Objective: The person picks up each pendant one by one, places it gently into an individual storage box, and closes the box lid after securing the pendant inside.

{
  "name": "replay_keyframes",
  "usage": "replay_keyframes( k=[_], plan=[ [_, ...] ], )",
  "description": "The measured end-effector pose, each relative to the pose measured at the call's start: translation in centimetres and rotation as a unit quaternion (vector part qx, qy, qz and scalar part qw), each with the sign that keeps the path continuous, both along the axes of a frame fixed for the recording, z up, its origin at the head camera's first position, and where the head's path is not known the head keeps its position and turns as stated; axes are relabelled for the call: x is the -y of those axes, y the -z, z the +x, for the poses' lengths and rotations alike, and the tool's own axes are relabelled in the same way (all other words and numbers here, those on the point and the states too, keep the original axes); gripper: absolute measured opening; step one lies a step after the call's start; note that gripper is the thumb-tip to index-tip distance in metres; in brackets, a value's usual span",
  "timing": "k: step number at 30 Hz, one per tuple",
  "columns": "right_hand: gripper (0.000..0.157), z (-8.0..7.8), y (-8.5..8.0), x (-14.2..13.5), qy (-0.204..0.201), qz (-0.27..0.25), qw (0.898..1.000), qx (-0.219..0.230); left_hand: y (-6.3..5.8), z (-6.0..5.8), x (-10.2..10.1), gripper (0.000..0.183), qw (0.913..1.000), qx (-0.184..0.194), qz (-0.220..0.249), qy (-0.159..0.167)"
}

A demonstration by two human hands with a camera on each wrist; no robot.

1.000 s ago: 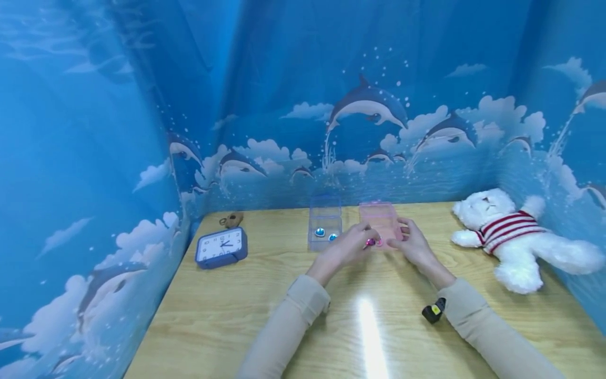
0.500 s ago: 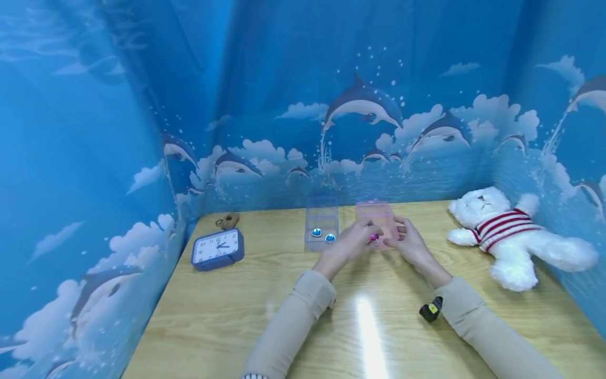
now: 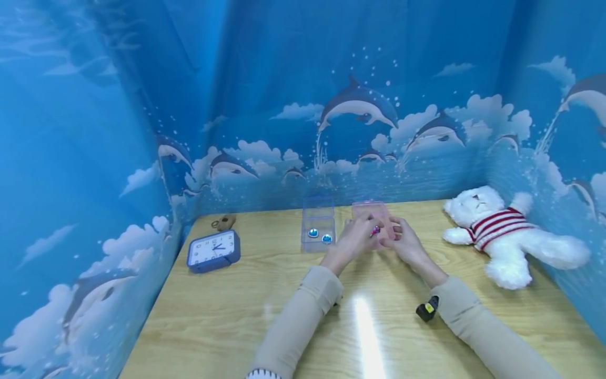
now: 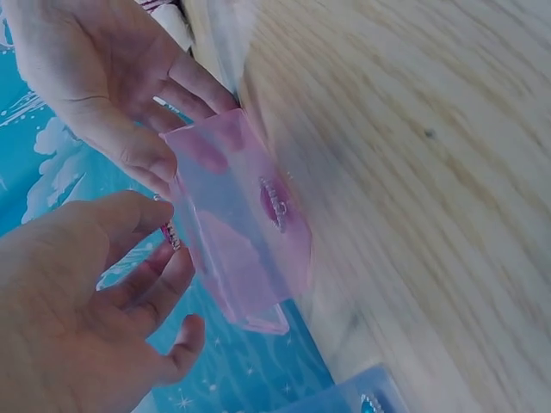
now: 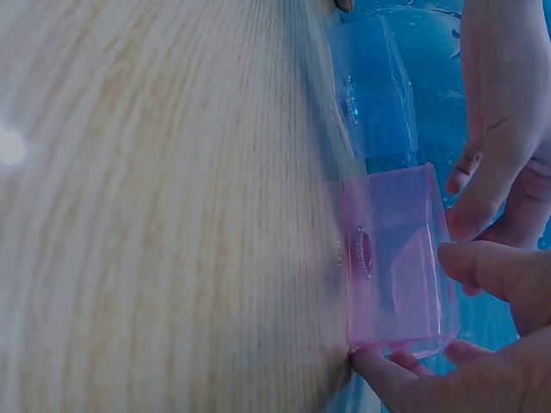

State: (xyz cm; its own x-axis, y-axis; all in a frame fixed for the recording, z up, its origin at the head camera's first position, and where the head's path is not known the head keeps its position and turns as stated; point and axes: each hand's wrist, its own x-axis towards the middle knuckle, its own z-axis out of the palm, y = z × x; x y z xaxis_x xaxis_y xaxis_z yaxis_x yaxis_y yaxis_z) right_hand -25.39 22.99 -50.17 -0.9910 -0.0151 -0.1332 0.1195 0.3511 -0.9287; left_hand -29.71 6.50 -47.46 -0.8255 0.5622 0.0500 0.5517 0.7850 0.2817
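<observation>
Between the thumb and fingertips of my left hand [image 3: 354,236] is a small pink gem piece [image 4: 170,234] with a silver beaded edge, held just over the rim of a clear pink box [image 4: 237,258]. Whether it has a clip or post is too small to tell. My right hand [image 3: 409,247] grips the box's right side, thumb at the rim and fingers along the wall. Inside that box lies another pink gem piece [image 5: 363,252]. To the left, a clear blue box [image 3: 309,246] with its lid raised contains two blue gem pieces, one of them a blue gem [image 3: 313,232].
A blue alarm clock [image 3: 214,251] stands on the left of the wooden table [image 3: 227,316], with a brown keyring item [image 3: 226,222] behind it. At the right lies a white teddy bear [image 3: 502,231] in a striped sweater. A dolphin-print curtain [image 3: 265,105] borders the back and sides.
My left hand has lifted the pink gem piece slightly and carried it a little to the right over the pink box. The right hand stays on the box. The head view has shifted slightly.
</observation>
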Motion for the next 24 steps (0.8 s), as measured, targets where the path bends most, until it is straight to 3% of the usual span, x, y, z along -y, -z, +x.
replay_keyframes(
  k=[7,18,24],
  plan=[
    [0.079,0.0,-0.1,0.0,0.005,0.002,1.000,-0.013,0.3,-0.5,-0.8,0.037,0.9992,0.016,0.029,-0.022],
    [0.078,0.0,0.1,0.2,0.010,-0.002,1.000,-0.019,0.8,-0.6,-1.6,0.040,0.9992,-0.002,0.015,-0.038],
    [0.075,0.0,0.1,0.3,0.014,-0.001,1.000,-0.016,0.9,-0.8,-1.5,0.043,0.9986,0.009,0.026,-0.046]
  ],
)
